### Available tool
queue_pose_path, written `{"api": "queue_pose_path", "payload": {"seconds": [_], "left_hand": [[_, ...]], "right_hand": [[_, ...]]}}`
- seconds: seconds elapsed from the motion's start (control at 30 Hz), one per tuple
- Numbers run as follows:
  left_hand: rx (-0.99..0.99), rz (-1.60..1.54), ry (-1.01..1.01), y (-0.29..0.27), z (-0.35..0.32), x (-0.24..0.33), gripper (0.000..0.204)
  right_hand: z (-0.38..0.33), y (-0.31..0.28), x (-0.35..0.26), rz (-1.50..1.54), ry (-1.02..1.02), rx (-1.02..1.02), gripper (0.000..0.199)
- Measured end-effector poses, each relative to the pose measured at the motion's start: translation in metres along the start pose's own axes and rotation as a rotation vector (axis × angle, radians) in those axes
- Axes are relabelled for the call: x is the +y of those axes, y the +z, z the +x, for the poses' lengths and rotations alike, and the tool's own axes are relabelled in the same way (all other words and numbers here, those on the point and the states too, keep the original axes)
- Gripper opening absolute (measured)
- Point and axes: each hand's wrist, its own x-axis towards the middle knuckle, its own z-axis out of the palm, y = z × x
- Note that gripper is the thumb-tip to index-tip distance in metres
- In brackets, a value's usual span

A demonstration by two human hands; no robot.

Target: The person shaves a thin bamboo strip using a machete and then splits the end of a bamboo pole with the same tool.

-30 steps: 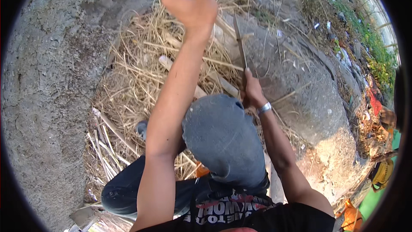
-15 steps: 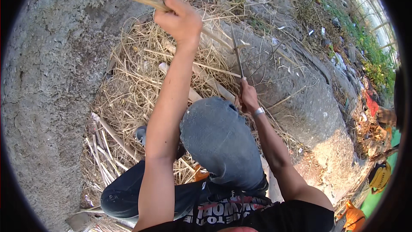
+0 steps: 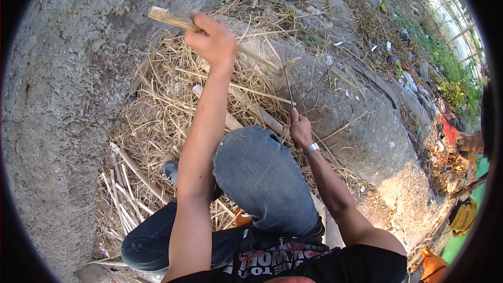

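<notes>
My left hand [image 3: 212, 42] is wrapped round a pale split bamboo strip [image 3: 172, 18], held out above the straw. One blunt end juts out past my thumb, and the strip runs on to the right behind the hand. My right hand [image 3: 301, 130], with a metal watch [image 3: 312, 148] on its wrist, grips a long thin-bladed knife [image 3: 288, 86]; its handle is hidden in the fingers. The blade points away from me and crosses the strip near its far right end. Whether the edge is cutting in cannot be made out.
Dry straw-like shavings [image 3: 157, 126] cover the ground between a rough grey rock wall [image 3: 63, 99] and a large boulder [image 3: 361, 131]. Bamboo poles [image 3: 264, 115] lie beyond my raised knee [image 3: 257, 173]. Thin sticks [image 3: 123, 194] are at the left. Orange cloth [image 3: 433, 266] sits lower right.
My left hand and the strip sit slightly lower and further left in view. My right hand and knife have shifted a little lower. The whole view has tilted slightly; both grips stay the same.
</notes>
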Motion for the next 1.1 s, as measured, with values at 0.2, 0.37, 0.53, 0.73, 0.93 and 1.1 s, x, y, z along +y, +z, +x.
{"api": "queue_pose_path", "payload": {"seconds": [0.2,0.37,0.53,0.73,0.93,1.1], "left_hand": [[0.003,0.057,0.017,0.012,0.0,-0.005,0.049],[-0.002,0.057,0.004,0.008,0.003,0.002,0.05],[0.023,-0.002,-0.051,0.014,-0.002,-0.006,0.048],[0.08,-0.047,-0.059,-0.02,0.031,0.046,0.045],[-0.613,0.18,-0.161,-0.011,0.049,0.126,0.049],[-1.122,0.763,-0.567,-0.01,-0.004,0.073,0.061]], "right_hand": [[0.023,0.001,0.042,-0.039,-0.173,0.084,0.062],[-0.002,0.004,0.042,-0.098,-0.58,0.28,0.061],[0.026,-0.01,0.084,0.201,-0.015,-0.089,0.063],[-0.04,-0.036,0.021,0.906,0.312,-0.446,0.055],[-0.083,-0.058,-0.05,0.554,-0.312,-0.175,0.025],[-0.085,-0.065,-0.151,0.598,-0.592,-0.176,0.022]]}}
